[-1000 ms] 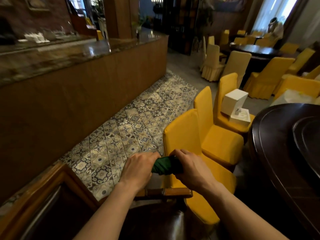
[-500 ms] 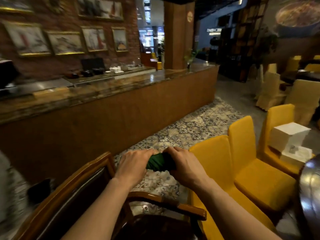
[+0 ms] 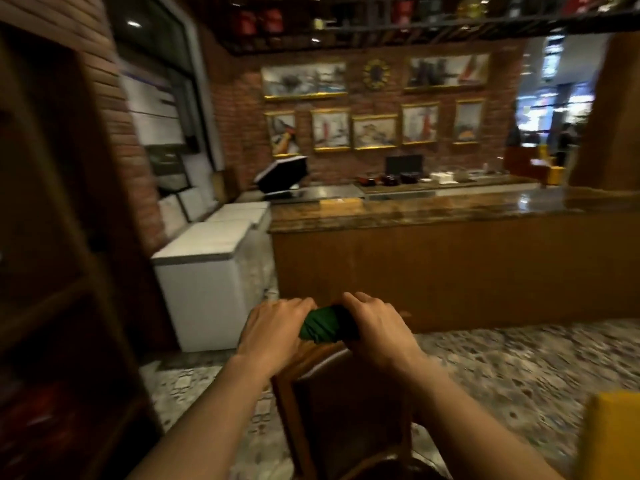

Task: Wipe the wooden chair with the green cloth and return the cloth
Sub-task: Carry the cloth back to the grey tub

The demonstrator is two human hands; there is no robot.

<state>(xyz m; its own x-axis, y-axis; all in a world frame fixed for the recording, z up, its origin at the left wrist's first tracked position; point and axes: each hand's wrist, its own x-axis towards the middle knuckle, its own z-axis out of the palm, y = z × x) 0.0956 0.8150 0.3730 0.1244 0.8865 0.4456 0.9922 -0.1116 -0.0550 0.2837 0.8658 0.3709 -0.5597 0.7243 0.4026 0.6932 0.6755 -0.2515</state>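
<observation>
Above the top rail of the wooden chair (image 3: pixel 343 403), we hold the green cloth (image 3: pixel 323 328) bunched into a tight roll between our two hands. Our left hand (image 3: pixel 273 332) is closed around the left end of the roll, knuckles up, with the fingers curled over the fabric. Our right hand (image 3: pixel 375 332) is closed around the right end in the same manner. Only the middle section of the cloth shows between the hands; both ends are hidden inside the grips. The cloth sits just above the chair's top rail; we cannot tell whether it touches the wood.

The chair stands directly below us, its back upright, with a dark panel framed by lighter brown wood. Both bare forearms extend from the lower edge of the view toward the chair back.

Beyond the chair, a long desk (image 3: pixel 450 216) with a glossy stone top and a wooden front runs across the room. A white chest cabinet (image 3: pixel 204 268) stands just beside the desk's left end. A brick wall (image 3: pixel 239 109) behind the desk carries framed pictures (image 3: pixel 330 129) in two rows. The patterned tile floor (image 3: pixel 519 368) spreads to the right of the chair, and a yellow chair cover (image 3: pixel 609 441) shows at the lower right corner. The view is motion-blurred, so fine detail is unclear.
</observation>
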